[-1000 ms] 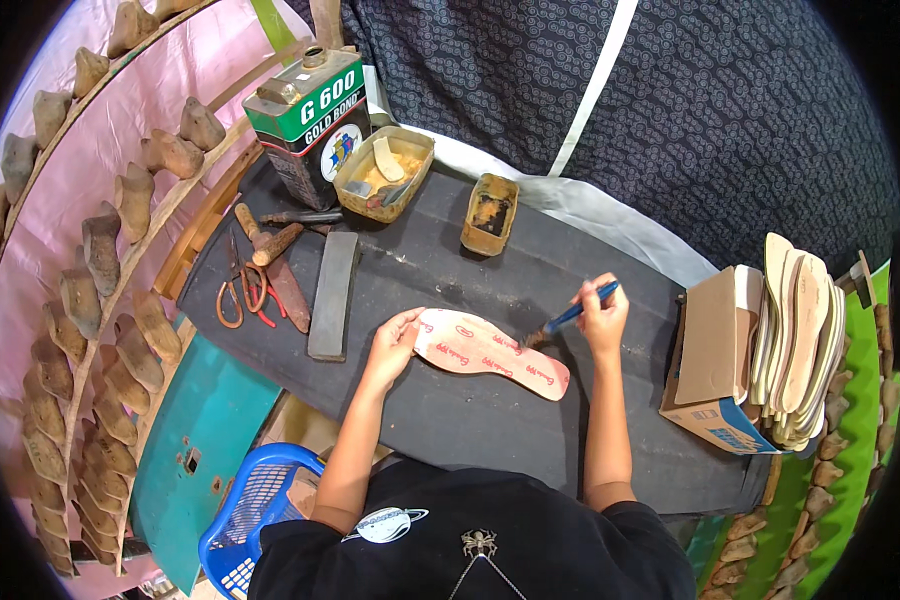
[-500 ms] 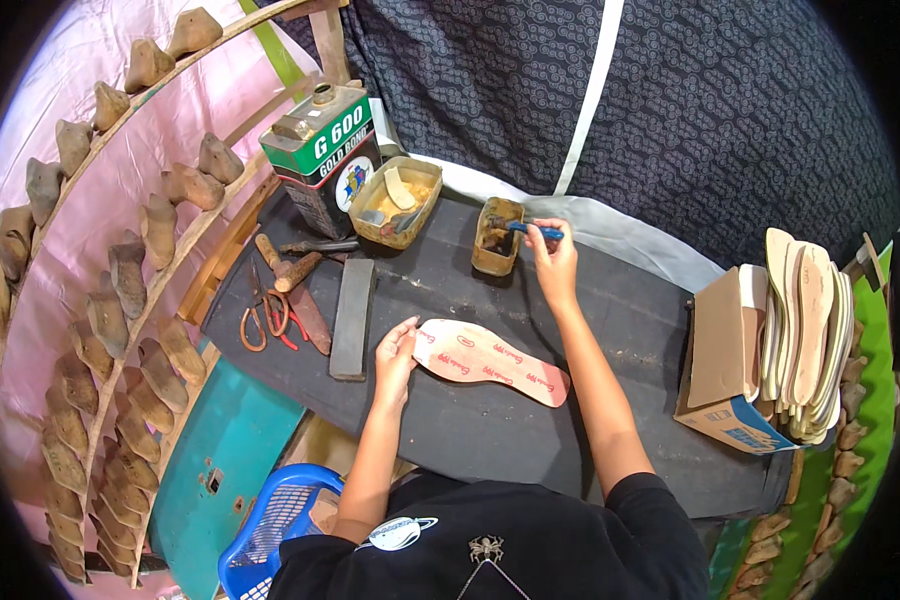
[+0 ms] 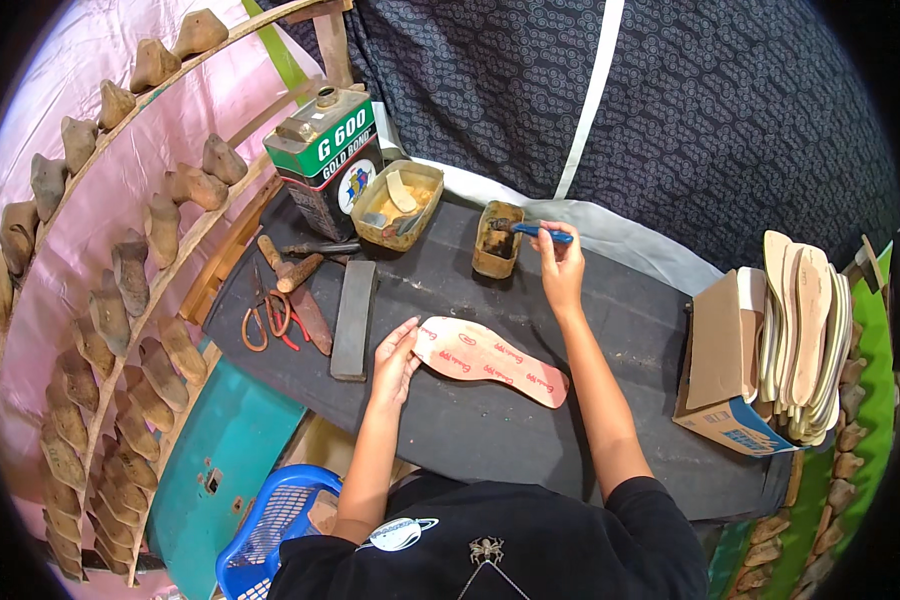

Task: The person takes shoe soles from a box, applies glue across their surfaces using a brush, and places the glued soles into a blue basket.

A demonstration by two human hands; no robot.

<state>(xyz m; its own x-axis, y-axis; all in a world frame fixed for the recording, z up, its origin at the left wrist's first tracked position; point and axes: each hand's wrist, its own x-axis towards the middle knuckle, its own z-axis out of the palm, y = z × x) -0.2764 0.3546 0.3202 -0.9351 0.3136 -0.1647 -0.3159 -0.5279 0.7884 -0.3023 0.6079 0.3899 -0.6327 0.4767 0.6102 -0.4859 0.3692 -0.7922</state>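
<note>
My left hand [image 3: 397,362] pinches the heel or toe end of a pinkish insole [image 3: 485,358] with red print, which lies low over the dark table. In my right hand [image 3: 560,262] is a brush with a blue handle [image 3: 542,233], closed between thumb and fingers. Its bristle end reaches into a small brownish tub [image 3: 494,262] with dark residue inside. Left of that tub stands a larger yellowish container [image 3: 410,235], holding a pale scrap and other bits.
A green-and-black metal can [image 3: 320,160] stands at the back left. Near it lie a hammer [image 3: 295,272], scissors [image 3: 255,318] and a grey block [image 3: 353,320]. A cardboard box [image 3: 720,345] of insoles [image 3: 808,330] stands right. Shoe lasts [image 3: 130,275] line the left racks.
The brush's bristle end has shifted slightly within the small tub, and my right hand has moved a little with it. My left hand and the insole stay nearly still.
</note>
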